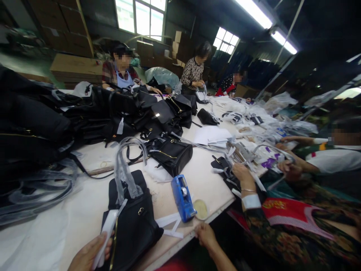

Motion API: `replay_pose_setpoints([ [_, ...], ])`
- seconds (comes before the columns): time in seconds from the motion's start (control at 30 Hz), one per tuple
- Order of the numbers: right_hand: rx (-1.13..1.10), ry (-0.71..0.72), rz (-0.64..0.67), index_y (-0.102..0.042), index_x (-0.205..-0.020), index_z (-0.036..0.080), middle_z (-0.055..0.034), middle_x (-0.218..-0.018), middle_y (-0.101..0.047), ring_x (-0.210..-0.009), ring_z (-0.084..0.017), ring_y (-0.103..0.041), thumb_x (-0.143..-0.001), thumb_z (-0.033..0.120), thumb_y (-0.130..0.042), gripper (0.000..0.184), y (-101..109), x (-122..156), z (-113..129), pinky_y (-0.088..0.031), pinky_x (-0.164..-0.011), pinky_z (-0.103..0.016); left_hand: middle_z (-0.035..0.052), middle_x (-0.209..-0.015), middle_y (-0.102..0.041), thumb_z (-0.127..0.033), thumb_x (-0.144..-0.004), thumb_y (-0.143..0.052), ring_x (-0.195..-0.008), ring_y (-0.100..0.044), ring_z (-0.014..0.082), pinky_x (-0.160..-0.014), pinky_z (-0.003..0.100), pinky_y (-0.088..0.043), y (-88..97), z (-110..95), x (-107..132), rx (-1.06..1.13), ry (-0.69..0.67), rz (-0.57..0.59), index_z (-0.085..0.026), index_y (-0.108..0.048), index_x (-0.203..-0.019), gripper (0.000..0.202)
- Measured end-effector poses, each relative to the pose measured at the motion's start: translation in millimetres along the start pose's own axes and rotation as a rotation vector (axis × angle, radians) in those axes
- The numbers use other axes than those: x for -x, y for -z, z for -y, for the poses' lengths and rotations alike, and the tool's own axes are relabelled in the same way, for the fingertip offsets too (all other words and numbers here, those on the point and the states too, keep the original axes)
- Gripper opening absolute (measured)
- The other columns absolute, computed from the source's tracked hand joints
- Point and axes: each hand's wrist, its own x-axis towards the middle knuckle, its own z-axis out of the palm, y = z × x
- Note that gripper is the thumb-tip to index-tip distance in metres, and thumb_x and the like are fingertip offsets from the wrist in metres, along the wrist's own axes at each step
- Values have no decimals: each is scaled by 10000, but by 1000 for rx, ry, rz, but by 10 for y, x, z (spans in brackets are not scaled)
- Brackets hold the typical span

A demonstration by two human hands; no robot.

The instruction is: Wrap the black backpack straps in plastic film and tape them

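Between the thumb and fingers of my left hand (94, 251) is a white folded strip (108, 224), which looks like wrapping material. It lies against the left side of a black bag (135, 229) with gold zip and buckle. The bag's handles (125, 175) are wrapped in clear plastic and stand up. My right hand (207, 235) is closed at the table's front edge; what its fingers hold, if anything, is hidden. Just beyond it are a blue tape dispenser (183, 199) and a round yellowish disc (200, 209). White paper strips (172, 226) lie between the bag and that hand.
Another black bag (175, 154) lies behind the dispenser. Piled black bags (113, 109) cover the table's left and back. White sheets (213, 135) lie mid-table. At right, a co-worker's hand (244, 175) touches a small black item (221, 163); other people work around the table.
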Motion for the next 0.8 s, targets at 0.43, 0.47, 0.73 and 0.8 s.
replay_pose_setpoints([
  [0.43,101,642,588,-637,-944,211,-8,-759,-640,-679,-146,-571,-873,365,-471,238,-1145,843,1328,-436,-627,-223,-4,-589,-592,-490,-734,-651,-482,-475,86,-499,205,-392,-179,-112,166,-81,-206,-3,-120,-623,-717,371],
  [0.47,108,700,626,-645,-921,210,-1,-742,-635,-663,-139,-566,-875,326,-468,217,-1333,880,1427,-426,-620,-220,-6,-579,-588,-495,-737,-644,-477,-470,86,-498,206,-383,-179,-105,170,-90,-225,-1,-122,-617,-701,376],
  [0.73,371,971,677,-665,-856,232,2,-788,-659,-753,-152,-603,-852,170,-452,221,-2076,810,1550,-409,-700,-226,-2,-630,-597,-503,-750,-623,-512,-490,101,-510,215,-347,-137,-83,166,-81,-285,26,-129,-618,-799,377],
  [0.8,445,1023,657,-649,-894,247,2,-827,-662,-775,-151,-610,-850,151,-456,220,-2085,797,1565,-402,-708,-224,0,-642,-598,-503,-764,-607,-523,-490,104,-519,219,-347,-119,-111,178,-80,-275,40,-130,-618,-818,377],
])
